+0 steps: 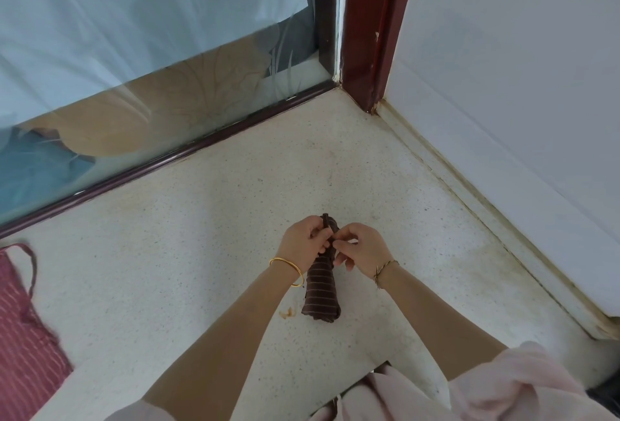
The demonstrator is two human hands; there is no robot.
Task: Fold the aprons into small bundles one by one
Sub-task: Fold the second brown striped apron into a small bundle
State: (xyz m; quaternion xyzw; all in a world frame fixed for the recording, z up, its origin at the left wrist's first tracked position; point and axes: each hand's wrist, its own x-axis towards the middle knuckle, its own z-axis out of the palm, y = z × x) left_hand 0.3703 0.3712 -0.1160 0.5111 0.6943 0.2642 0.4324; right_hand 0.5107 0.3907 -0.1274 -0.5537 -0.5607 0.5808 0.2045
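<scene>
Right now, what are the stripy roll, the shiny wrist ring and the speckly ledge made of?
Stripy roll: soft woven cloth, matte; it creases and rolls tightly. Wrist ring: probably gold-coloured metal; it glints. Speckly ledge: looks like polished stone or terrazzo, from the fine flecks, with a dull sheen.

Both hands up top on the rolled brown striped apron (pixel 321 289) — left hand (pixel 302 246) and right hand (pixel 360 248) pinching its strap, bundle on the speckled floor (pixel 201 253), red striped apron (pixel 23 330) far left.
</scene>
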